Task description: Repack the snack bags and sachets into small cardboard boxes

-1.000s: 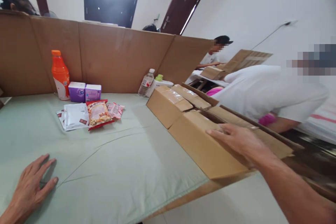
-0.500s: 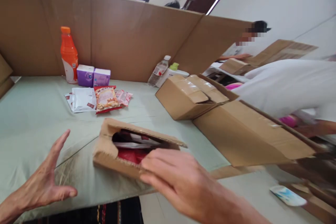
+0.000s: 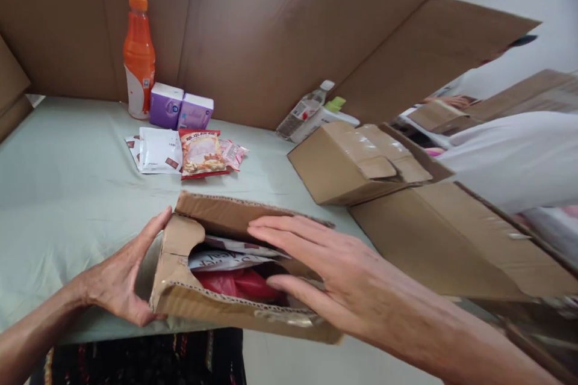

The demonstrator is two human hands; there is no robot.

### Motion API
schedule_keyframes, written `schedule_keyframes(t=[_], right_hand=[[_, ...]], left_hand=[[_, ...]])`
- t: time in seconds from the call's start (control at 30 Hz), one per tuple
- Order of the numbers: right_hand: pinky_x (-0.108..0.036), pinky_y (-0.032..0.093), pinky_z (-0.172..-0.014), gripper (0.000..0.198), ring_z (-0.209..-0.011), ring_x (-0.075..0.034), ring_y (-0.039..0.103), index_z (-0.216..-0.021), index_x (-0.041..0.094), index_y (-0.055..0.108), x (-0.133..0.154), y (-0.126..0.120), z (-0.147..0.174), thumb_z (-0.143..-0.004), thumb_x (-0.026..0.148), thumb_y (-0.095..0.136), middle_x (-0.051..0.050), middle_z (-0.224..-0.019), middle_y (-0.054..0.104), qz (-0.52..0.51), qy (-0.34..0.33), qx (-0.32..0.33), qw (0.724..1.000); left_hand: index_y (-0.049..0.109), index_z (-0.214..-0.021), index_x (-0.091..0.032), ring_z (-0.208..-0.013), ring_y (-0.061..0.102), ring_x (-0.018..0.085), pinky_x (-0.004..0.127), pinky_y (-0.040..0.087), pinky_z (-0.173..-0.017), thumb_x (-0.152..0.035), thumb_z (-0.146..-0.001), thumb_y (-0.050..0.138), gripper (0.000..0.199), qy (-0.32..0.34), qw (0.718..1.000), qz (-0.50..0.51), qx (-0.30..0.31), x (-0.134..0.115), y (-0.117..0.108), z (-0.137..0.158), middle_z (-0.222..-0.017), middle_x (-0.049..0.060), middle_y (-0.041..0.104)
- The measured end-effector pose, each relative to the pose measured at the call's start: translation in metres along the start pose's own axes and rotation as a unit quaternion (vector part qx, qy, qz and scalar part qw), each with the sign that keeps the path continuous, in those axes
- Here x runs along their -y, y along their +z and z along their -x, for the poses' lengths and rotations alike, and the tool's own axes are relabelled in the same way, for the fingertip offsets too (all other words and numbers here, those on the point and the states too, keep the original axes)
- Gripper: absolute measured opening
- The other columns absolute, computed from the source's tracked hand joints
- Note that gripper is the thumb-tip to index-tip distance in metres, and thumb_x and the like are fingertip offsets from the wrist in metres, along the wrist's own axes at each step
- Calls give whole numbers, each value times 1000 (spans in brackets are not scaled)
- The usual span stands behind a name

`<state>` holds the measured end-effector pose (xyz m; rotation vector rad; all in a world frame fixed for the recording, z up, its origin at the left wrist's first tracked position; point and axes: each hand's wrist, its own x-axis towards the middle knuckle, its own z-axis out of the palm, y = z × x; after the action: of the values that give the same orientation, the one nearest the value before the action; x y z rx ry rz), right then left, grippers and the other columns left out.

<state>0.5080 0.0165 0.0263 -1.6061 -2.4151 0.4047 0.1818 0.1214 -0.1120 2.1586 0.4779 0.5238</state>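
Observation:
A small open cardboard box (image 3: 180,239) lies near the front edge of the table, its opening facing up. Inside it are white packets (image 3: 221,260) with printed lettering and a red plastic packet (image 3: 237,284). My left hand (image 3: 120,277) spans the box's left end, thumb at the near corner and fingers at the far one, gripping it. Over the right part of the opening is my right hand (image 3: 316,271), fingers stretched out against the far flap and thumb apart above the red packet. It holds nothing that I can see.
An orange drink bottle (image 3: 139,63), purple tissue packs (image 3: 166,107), white sachets (image 3: 160,150) and a red snack bag (image 3: 203,153) are at the back. A clear bottle (image 3: 304,111) leans by larger boxes (image 3: 334,162) on the right. A cardboard partition (image 3: 253,42) stands behind; a person's white clothing (image 3: 510,159) shows beyond.
My left hand has moved right from beside the box onto its left end. My right hand has opened from the near edge and reaches across the opening. The far flap stands wider.

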Motion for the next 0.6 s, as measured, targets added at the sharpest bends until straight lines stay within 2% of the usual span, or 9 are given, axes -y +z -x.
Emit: schedule_keyframes(t=[0.07, 0.13, 0.2, 0.3, 0.47, 0.53, 0.6], right_hand=[[-51, 59, -107, 53, -130, -32, 66, -148, 25, 62, -6, 1, -5, -95, 30, 66, -12, -141, 69, 33, -11, 37, 999], [-51, 57, -109, 58, -131, -32, 66, -149, 25, 62, -10, -2, -16, -92, 29, 69, -12, -142, 70, 28, -23, 107, 994], [-48, 55, -110, 59, -131, -31, 65, -146, 24, 64, -12, -6, -30, -88, 25, 70, -11, -141, 70, 16, -21, 163, 986], [-42, 55, -106, 53, -124, -29, 69, -137, 24, 71, -8, -9, -51, -85, 19, 70, -9, -133, 75, 14, -16, 204, 979], [-33, 54, -79, 22, -97, -26, 75, -105, 23, 80, -1, 5, -63, -92, 14, 64, -5, -102, 81, 79, -31, 207, 975], [-31, 50, -71, 25, -85, -23, 73, -92, 21, 79, -4, 13, -61, -97, 13, 56, -5, -88, 79, 102, -49, 183, 976], [-30, 49, -68, 33, -79, -20, 70, -86, 20, 77, -8, 15, -54, -101, 12, 48, -6, -83, 76, 82, -86, 134, 984]], left_hand=[[-14, -167, -36, -159, 23, 48, 64, 27, -128, -47, -69, 87, 142, 10, 1000, -2, -4, -1, 3, 1, -179, 11, 7], [-12, -168, -38, -159, 26, 47, 64, 29, -128, -44, -69, 87, 140, 19, 1000, 2, -11, -2, 5, 2, -178, 11, 13], [-9, -168, -35, -158, 29, 46, 63, 30, -128, -40, -70, 86, 137, 24, 999, 5, -24, -4, 7, 1, -177, 13, 17], [-4, -169, -31, -156, 33, 45, 61, 31, -129, -34, -69, 85, 134, 22, 999, 17, -34, -6, 8, 0, -175, 15, 23], [-2, -169, -32, -153, 40, 43, 61, 33, -127, -34, -70, 82, 130, 27, 998, 30, -46, -10, 9, -1, -173, 14, 28], [0, -169, -31, -152, 41, 43, 61, 33, -127, -33, -70, 81, 128, 28, 998, 29, -51, -12, 8, -2, -172, 14, 29], [2, -170, -28, -153, 39, 44, 61, 34, -127, -33, -70, 80, 126, 31, 998, 21, -57, -14, 8, -4, -172, 16, 30]])
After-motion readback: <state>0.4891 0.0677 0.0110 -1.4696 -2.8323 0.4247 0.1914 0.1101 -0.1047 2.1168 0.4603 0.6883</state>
